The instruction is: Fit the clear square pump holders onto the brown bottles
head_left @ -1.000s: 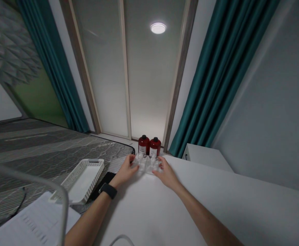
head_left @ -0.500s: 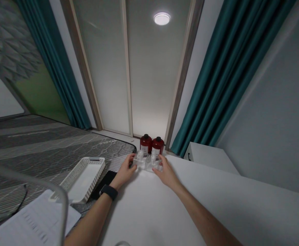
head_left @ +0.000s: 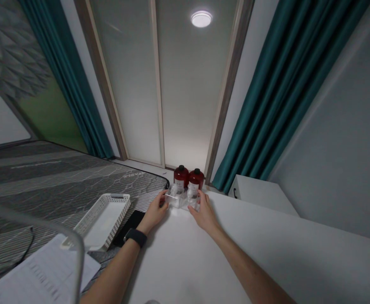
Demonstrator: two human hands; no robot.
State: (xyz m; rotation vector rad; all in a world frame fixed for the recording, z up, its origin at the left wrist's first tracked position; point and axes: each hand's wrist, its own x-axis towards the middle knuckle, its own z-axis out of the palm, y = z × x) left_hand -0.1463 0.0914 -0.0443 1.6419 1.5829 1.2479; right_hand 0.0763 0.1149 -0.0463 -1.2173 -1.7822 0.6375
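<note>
Clasping clear tray | left hand, right hand half-open on sides | red bottles behind

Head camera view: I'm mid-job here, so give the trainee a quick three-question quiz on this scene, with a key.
1. True or false: the left hand wears a black watch.
2. What stands just behind the clear plastic holder? A) two red bottles B) a kettle C) a laptop
3. Which is nearer the white basket: the left hand or the right hand?

Key: 1 true; 2 A; 3 the left hand.
</note>
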